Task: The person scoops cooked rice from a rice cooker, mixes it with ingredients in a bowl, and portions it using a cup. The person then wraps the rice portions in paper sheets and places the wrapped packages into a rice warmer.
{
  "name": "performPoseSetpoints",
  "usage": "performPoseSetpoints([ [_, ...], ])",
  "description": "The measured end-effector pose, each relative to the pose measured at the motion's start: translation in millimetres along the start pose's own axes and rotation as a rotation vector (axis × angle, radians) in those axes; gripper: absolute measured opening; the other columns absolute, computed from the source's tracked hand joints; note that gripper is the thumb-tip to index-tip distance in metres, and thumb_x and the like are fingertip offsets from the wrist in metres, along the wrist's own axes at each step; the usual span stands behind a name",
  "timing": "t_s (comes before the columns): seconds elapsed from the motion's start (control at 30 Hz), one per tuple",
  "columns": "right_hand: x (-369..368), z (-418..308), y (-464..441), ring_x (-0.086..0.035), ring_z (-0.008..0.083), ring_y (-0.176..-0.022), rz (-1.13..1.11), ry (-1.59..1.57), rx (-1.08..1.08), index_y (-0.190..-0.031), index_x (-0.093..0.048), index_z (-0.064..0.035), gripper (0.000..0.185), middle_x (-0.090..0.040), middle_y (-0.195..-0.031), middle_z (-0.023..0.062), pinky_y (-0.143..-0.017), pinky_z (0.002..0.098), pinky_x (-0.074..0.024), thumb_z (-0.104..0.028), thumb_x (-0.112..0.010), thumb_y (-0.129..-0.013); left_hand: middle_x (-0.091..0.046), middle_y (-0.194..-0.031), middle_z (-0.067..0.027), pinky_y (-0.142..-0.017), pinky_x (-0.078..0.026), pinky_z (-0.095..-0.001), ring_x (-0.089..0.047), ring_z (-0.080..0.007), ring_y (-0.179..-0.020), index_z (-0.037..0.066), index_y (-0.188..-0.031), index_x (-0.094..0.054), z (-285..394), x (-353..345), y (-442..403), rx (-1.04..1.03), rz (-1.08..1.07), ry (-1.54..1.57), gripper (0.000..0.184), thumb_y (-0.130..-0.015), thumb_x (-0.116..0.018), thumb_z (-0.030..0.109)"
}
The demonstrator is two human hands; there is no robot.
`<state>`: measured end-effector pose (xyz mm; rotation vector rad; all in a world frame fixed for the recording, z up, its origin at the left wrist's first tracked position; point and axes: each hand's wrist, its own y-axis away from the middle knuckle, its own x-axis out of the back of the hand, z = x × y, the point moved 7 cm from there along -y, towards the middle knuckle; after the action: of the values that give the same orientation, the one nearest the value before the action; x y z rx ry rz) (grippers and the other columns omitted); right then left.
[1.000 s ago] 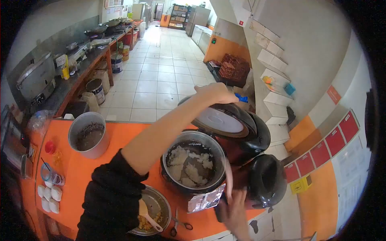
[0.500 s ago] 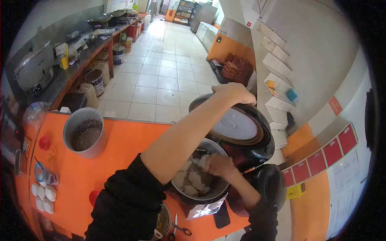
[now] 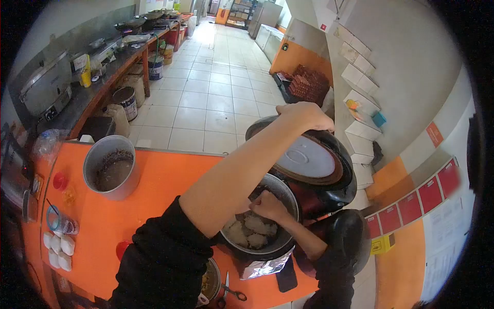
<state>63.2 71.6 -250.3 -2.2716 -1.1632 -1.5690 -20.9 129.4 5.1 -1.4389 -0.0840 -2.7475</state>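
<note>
The left hand (image 3: 311, 118) has its grip curled over the upper edge of the lid (image 3: 303, 157), which leans back, underside showing, behind the pot (image 3: 297, 210); presumably this leaves the pot's mouth clear for the other arm. The right hand (image 3: 270, 206) is inside that mouth, just above the rice (image 3: 257, 226), its grip curled like a fist; whether it pinches any rice, I cannot tell. The rice lies in clumps low in the pot, on the orange surface (image 3: 164, 177). Foil (image 3: 263, 268) sits against the pot's near side, a phone (image 3: 286, 278) just beside it, and scissors (image 3: 231, 294) near, perhaps for easy reach.

A second ago the right hand was outside the pot, by the foil; half a second ago, white rice showed at its fingers, and now none does.
</note>
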Motion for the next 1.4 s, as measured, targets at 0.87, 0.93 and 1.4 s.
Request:
performPoseSetpoints([
  [0.87, 52, -39, 118, -0.063, 0.0129, -0.065, -0.069, -0.495, 0.042, -0.087, -0.07, 0.0012, 0.027, -0.069, -0.072, 0.0083, -0.061, 0.0294, -0.0491, -0.025, -0.067, -0.082, -0.066, -0.096, -0.0173, -0.078, -0.045, -0.036, -0.061, -0.0264, -0.086, 0.002, -0.091, -0.07, -7, -8, -1, -0.169, 0.047, 0.09, 0.057, -0.064, -0.065, 0.052],
  [0.93, 49, -58, 135, -0.064, 0.0126, -0.063, -0.11, -0.442, 0.131, -0.086, -0.07, 0.0006, 0.024, -0.068, -0.069, 0.008, -0.06, 0.0295, -0.0488, -0.023, -0.065, -0.083, -0.067, -0.094, -0.0192, -0.076, -0.047, -0.0377, -0.062, -0.0285, -0.084, -0.003, -0.093, -0.069, -5, -3, 13, -0.173, 0.085, 0.052, 0.065, -0.063, -0.065, 0.055],
  [1.4, -162, -156, 236, -0.06, 0.0244, -0.051, 0.151, 0.63, 0.798, -0.088, -0.062, -0.0156, 0.014, -0.062, -0.066, 0.0069, -0.044, 0.0352, -0.046, -0.028, -0.059, -0.081, -0.058, -0.124, -0.0148, -0.096, -0.039, -0.0446, -0.055, -0.0307, -0.114, 0.004, -0.115, -0.063, -13, -13, 28, -0.032, -0.004, 0.046, 0.075, -0.063, -0.063, 0.057],
])
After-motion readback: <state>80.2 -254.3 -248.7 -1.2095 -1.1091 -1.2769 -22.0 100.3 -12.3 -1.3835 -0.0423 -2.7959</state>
